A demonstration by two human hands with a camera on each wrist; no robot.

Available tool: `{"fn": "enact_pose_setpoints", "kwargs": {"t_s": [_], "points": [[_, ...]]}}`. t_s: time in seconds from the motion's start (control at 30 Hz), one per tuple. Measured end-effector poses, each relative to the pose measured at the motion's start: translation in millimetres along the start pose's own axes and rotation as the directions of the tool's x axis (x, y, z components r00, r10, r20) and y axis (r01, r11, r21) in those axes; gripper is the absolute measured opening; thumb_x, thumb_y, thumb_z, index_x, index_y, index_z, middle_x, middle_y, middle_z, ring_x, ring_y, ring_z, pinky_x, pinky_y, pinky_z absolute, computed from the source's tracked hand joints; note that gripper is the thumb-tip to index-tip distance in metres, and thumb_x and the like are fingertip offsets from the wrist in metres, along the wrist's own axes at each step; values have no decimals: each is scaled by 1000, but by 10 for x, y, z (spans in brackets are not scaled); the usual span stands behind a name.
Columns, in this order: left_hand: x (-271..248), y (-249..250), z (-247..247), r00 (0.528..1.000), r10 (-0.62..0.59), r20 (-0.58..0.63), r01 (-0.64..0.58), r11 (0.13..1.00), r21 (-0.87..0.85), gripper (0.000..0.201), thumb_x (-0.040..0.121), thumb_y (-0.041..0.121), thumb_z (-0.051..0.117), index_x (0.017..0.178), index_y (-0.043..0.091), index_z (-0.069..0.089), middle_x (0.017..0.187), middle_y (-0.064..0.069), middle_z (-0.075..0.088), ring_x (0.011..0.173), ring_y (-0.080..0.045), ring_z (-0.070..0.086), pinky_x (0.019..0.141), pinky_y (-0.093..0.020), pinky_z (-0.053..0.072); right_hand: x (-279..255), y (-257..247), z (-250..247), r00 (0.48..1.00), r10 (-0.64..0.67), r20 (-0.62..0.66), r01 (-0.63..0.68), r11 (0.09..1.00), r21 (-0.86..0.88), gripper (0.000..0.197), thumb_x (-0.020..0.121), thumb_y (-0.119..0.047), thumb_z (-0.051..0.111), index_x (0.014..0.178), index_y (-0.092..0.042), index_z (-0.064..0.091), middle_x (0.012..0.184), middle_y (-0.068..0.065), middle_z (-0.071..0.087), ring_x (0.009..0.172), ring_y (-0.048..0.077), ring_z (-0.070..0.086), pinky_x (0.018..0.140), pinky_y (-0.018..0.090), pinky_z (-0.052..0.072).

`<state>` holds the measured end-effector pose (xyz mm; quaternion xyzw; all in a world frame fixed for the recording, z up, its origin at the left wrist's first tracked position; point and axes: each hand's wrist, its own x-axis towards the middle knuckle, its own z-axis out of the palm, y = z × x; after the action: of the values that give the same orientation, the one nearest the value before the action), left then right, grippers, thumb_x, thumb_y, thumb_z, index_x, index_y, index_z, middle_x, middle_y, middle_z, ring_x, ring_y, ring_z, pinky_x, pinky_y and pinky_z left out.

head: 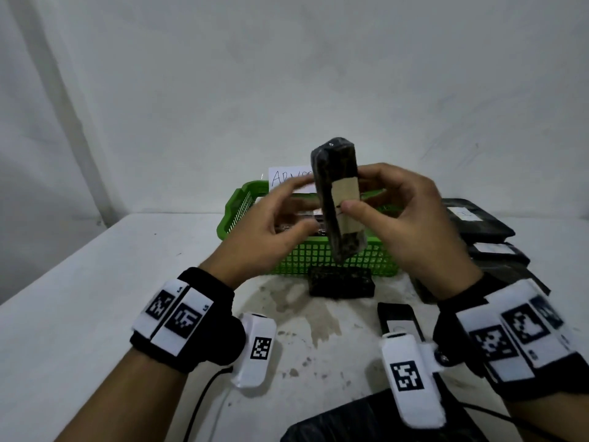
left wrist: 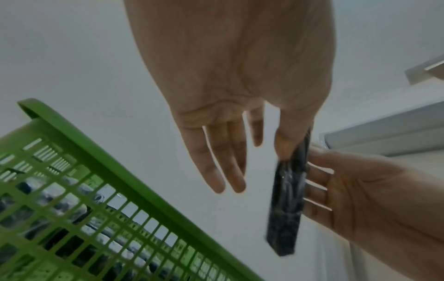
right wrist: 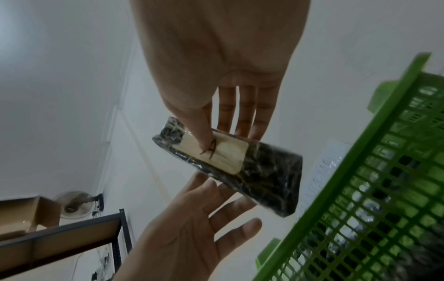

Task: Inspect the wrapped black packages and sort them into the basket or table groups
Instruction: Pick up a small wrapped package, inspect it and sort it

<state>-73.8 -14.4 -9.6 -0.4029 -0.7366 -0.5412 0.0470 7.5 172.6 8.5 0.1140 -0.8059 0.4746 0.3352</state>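
I hold a black wrapped package (head: 332, 167) with a tan label (head: 345, 194) upright above the green basket (head: 236, 208). My right hand (head: 401, 218) pinches it, thumb (right wrist: 204, 131) on the label and fingers behind. My left hand (head: 271, 231) hovers open just left of the package, fingers spread; it looks blurred in the head view. In the left wrist view the left hand (left wrist: 223, 152) is flat, with its thumb against the top edge of the package (left wrist: 287, 201). The right wrist view shows the package (right wrist: 271, 176) and the left palm (right wrist: 182, 237) below it.
Several wrapped packages lie inside the basket (left wrist: 108, 165). One black package (head: 341, 282) sits on the table before the basket, and another with a white label (head: 398, 317) lies nearer me. A stack of black packages (head: 478, 224) stands at the right. A handwritten paper sign (head: 287, 177) stands behind the basket.
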Motion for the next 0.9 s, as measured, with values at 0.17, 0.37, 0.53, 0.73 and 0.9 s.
{"fn": "enact_pose_setpoints", "kwargs": {"t_s": [0.17, 0.37, 0.53, 0.73, 0.9], "points": [[116, -118, -240, 928, -42, -370, 15, 997, -77, 39, 94, 19, 60, 128, 36, 50, 110, 6, 73, 106, -12, 67, 87, -33, 56, 68, -119, -147, 997, -74, -24, 70, 987, -142, 30, 89, -16, 74, 109, -38, 73, 104, -15, 71, 89, 9, 65, 77, 26, 53], [403, -418, -411, 845, -79, -529, 150, 984, 92, 22, 96, 17, 56, 117, 25, 54, 98, 3, 73, 90, -7, 67, 66, -8, 46, 460, 195, 0, 997, 31, 75, 4, 909, -418, 31, 89, -18, 73, 112, -39, 73, 105, -5, 64, 90, 11, 61, 74, 23, 42], [605, -687, -460, 859, -77, -506, 218, 949, 226, 16, 97, 14, 52, 110, 19, 59, 91, 1, 70, 83, -17, 65, 71, -29, 49, 955, 294, 114, 936, 143, 320, 81, 800, -595, 31, 85, -21, 77, 111, -37, 72, 96, -19, 69, 81, 4, 66, 72, 25, 47], [594, -906, -367, 865, -196, -462, 310, 933, 184, 17, 95, 10, 51, 102, 21, 61, 92, 0, 68, 84, -19, 65, 77, -37, 54, 1583, 621, 441, 724, 369, 582, 299, 593, -748, 22, 78, -28, 85, 96, -27, 72, 90, -13, 73, 83, 12, 65, 77, 29, 47], [605, -933, -392, 883, -256, -394, 362, 905, 223, 16, 94, 18, 53, 90, 24, 67, 81, 3, 69, 80, -19, 67, 74, -36, 54, 1826, 925, 910, 476, 492, 729, 393, 623, -677, 19, 73, -25, 88, 81, -29, 72, 73, -18, 71, 82, 12, 70, 79, 29, 52]]}}
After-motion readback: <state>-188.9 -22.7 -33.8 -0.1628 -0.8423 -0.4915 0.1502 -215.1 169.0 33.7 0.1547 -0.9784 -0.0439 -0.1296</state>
